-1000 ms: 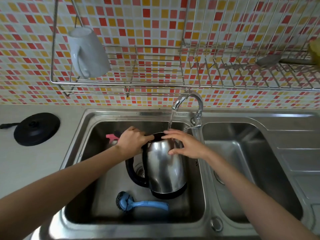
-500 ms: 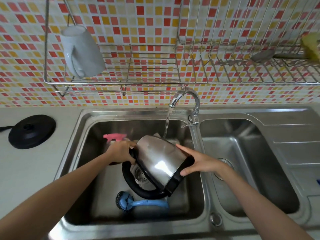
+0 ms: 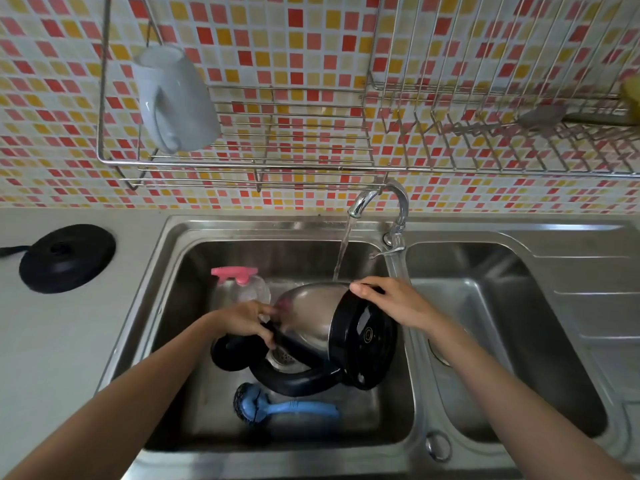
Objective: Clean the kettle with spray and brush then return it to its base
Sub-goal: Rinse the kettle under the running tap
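Kettle (image 3: 311,317) lies tipped under the tap; our left hand (image 3: 247,322) grips its mouth end, right hand (image 3: 391,303) its base rim. Its opening is hidden from us.

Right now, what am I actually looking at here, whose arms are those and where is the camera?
The camera sits on a person's head, looking down at their own bare arms over a double sink. The left hand and right hand hold a steel kettle tipped on its side under the running tap. In the same basin lie a blue brush and a spray bottle with a pink top. The kettle's black base waits on the counter, and a white mug hangs in the rack above.
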